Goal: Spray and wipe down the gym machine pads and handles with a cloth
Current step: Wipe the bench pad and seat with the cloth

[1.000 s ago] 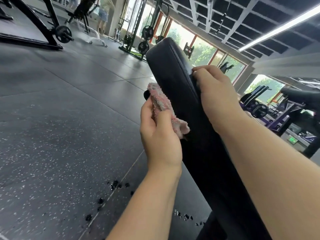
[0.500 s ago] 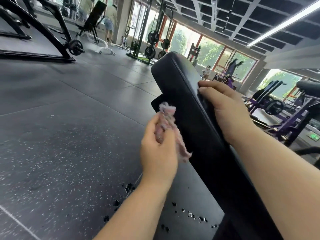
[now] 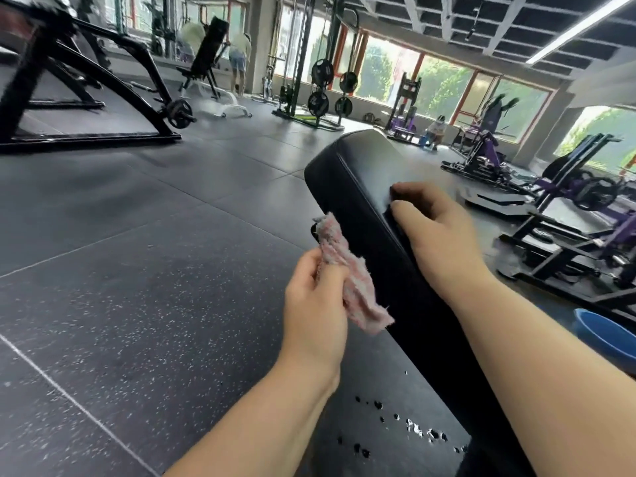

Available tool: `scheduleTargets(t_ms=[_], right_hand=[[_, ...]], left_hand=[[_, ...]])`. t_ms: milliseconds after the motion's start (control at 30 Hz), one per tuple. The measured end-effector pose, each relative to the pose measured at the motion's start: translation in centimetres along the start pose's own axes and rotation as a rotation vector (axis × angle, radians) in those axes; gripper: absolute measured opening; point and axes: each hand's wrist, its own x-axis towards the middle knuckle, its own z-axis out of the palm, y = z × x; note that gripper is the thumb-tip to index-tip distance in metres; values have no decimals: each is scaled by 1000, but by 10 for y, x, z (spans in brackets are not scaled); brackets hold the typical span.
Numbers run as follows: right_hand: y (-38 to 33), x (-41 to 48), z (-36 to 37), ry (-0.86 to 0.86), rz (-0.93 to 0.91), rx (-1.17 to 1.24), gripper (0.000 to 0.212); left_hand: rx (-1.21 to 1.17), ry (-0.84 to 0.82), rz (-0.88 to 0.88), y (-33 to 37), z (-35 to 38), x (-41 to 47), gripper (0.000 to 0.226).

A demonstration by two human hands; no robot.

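A long black padded bench back (image 3: 358,187) runs from the lower right up to the middle of the head view. My left hand (image 3: 315,304) grips a pink and grey cloth (image 3: 347,280), held against the pad's left side edge. My right hand (image 3: 437,235) holds the pad's upper right edge, fingers curled over the seam. No spray bottle is in view.
Dark speckled rubber floor (image 3: 137,270) spreads to the left, with wet drops (image 3: 413,432) near the pad's base. A blue basin (image 3: 605,335) sits at the right. Purple machines (image 3: 585,208) stand right, a black frame (image 3: 103,98) far left, people in the background.
The view has tilted down and back, so the pad appears lower. My left hand with the cloth slid down along the pad's left edge. My right hand stays on the pad.
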Motion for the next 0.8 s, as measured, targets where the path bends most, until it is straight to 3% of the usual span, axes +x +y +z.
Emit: scheduleTargets(t_ms=[67, 167, 233, 300, 400, 467, 533, 667, 733, 800], right_hand=[[0, -2, -1, -15, -5, 1, 19], [-2, -4, -4, -29, -7, -37, 15], [-5, -5, -5, -37, -16, -88, 19], [-9, -9, -5, -46, -18, -130, 24], [-10, -10, -5, -30, -12, -174, 24], [-10, -8, -4, -15, -24, -210, 24], [-10, -9, -3, 3, -21, -239, 21], [-24, -10, 0, 49, 62, -432, 13], [-51, 5, 16, 73, 114, -580, 29], [-73, 23, 37, 26, 179, -528, 43]], left_hand=[[110, 60, 47, 6, -5, 5, 22], [36, 217, 99, 31, -10, 37, 27], [-103, 158, 42, 52, -3, 57, 26], [-264, 60, -125, 66, 6, 70, 30], [-253, -18, -250, 69, 7, 85, 29], [-253, -6, -321, 69, -1, 85, 14], [-238, -68, -379, 68, -13, 82, 24], [-42, -76, -216, 70, -31, 100, 29], [-30, -73, -235, 76, -29, 125, 28], [-126, -123, -355, 78, -17, 145, 27]])
